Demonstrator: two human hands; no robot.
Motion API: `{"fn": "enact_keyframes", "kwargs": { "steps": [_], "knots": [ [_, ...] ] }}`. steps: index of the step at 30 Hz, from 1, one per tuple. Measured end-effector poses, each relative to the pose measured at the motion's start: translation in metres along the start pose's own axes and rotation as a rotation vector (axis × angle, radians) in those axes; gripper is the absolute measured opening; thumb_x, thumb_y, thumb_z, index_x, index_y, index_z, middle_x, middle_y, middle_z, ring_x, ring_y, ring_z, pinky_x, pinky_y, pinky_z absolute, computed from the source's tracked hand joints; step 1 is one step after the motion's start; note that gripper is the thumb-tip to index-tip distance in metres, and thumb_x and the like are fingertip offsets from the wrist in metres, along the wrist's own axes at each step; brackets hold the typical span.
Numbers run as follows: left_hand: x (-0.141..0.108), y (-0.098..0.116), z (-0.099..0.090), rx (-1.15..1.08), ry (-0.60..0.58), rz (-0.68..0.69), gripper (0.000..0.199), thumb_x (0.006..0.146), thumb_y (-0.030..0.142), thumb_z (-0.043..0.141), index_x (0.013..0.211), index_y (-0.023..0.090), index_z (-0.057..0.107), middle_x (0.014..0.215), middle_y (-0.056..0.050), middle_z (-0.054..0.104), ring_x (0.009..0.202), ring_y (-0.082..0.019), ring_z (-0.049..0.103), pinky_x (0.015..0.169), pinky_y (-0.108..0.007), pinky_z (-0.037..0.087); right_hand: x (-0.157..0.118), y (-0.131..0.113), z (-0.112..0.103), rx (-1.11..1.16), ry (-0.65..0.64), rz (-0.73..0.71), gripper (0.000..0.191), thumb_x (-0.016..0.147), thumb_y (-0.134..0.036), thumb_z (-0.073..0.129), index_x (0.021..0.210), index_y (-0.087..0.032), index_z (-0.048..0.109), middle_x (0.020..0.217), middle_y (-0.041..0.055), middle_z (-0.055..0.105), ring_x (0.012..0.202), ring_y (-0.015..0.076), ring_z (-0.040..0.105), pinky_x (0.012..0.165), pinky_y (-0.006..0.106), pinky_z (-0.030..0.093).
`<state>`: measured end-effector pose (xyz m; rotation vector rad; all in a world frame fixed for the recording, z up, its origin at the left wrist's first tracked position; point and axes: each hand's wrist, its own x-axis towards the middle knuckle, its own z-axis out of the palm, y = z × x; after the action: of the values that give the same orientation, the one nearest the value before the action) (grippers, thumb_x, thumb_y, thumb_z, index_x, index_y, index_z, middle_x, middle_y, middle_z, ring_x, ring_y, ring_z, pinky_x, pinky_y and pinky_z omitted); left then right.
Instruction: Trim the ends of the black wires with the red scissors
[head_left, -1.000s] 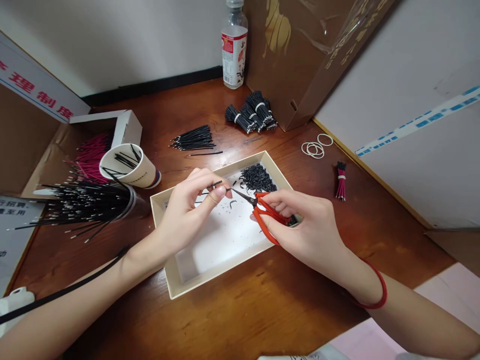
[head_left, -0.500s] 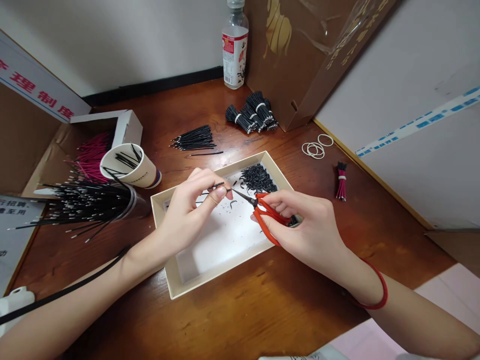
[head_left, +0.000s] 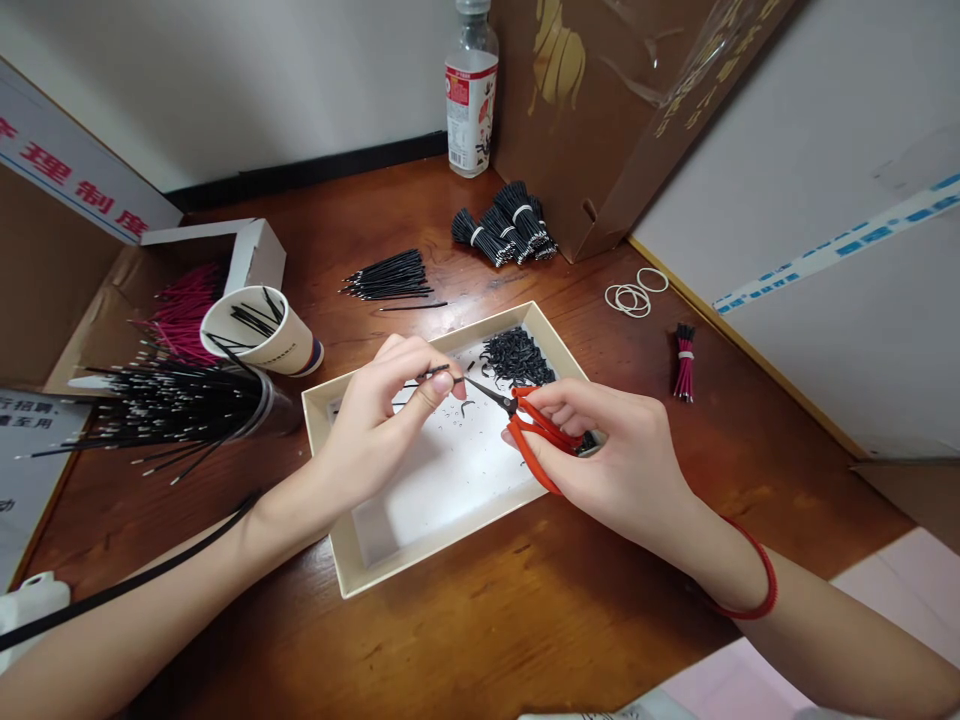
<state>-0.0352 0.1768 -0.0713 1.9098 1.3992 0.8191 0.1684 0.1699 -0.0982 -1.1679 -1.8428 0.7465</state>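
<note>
Thumb and fingertips of my left hand (head_left: 390, 410) pinch a thin black wire (head_left: 433, 371) above a shallow cream box (head_left: 341, 545). My right hand (head_left: 611, 440) is closed round the red handles of a pair of scissors (head_left: 536, 440). Their narrow dark tips meet the end of the wire beside my left fingertips; whether the blades are parted is too small to tell. A pile of short black pieces (head_left: 516, 357) lies in the box's far corner, and a few loose bits are scattered on its white bottom.
Left stand a paper cup (head_left: 296, 340) and a container of black wires (head_left: 187, 400), near pink wires (head_left: 184, 310). Behind the box are loose black wires (head_left: 390, 275), tied bundles (head_left: 510, 225) and a bottle (head_left: 471, 110). Rubber bands (head_left: 630, 298) and a pink bundle (head_left: 683, 365) lie right.
</note>
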Motion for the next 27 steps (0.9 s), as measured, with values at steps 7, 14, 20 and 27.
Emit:
{"fn": "enact_keyframes", "kwargs": {
  "steps": [7,14,20,27],
  "knots": [
    [-0.0001,-0.0008,0.0003,-0.004,0.002,0.012,0.021,0.093,0.020,0.050,0.075,0.020,0.062,0.077,-0.001,0.062,0.080,-0.018,0.050,0.077,-0.031,0.038,-0.0007,0.0007,0.0004,0.019,-0.005,0.005,0.013,0.073,-0.013,0.072,0.077,-0.021,0.062,0.066,-0.0025,0.067,0.055,0.0102,0.058,0.048,0.023,0.046],
    [0.0004,-0.0014,0.0009,-0.017,-0.002,0.018,0.021,0.092,0.020,0.051,0.075,0.020,0.062,0.078,0.000,0.062,0.080,-0.017,0.050,0.076,-0.031,0.037,-0.0013,0.0025,-0.0004,0.009,-0.016,-0.018,0.015,0.073,-0.010,0.072,0.077,-0.021,0.062,0.067,-0.0031,0.067,0.056,0.0100,0.058,0.049,0.023,0.046],
    [-0.0007,-0.0013,-0.0005,-0.023,-0.009,0.010,0.021,0.093,0.019,0.049,0.075,0.020,0.061,0.078,0.000,0.061,0.079,-0.017,0.049,0.076,-0.030,0.036,-0.0012,0.0013,-0.0007,0.007,-0.015,-0.020,0.016,0.072,-0.009,0.072,0.078,-0.020,0.062,0.066,-0.0032,0.066,0.056,0.0100,0.057,0.048,0.023,0.045],
    [-0.0011,-0.0013,0.0000,-0.022,-0.016,0.031,0.021,0.094,0.016,0.049,0.076,0.019,0.060,0.078,0.001,0.061,0.079,-0.015,0.048,0.076,-0.028,0.035,0.0001,0.0005,0.0006,0.015,-0.003,-0.014,0.013,0.072,-0.012,0.073,0.076,-0.018,0.063,0.066,-0.0032,0.066,0.056,0.0079,0.057,0.049,0.020,0.046]
  ]
}}
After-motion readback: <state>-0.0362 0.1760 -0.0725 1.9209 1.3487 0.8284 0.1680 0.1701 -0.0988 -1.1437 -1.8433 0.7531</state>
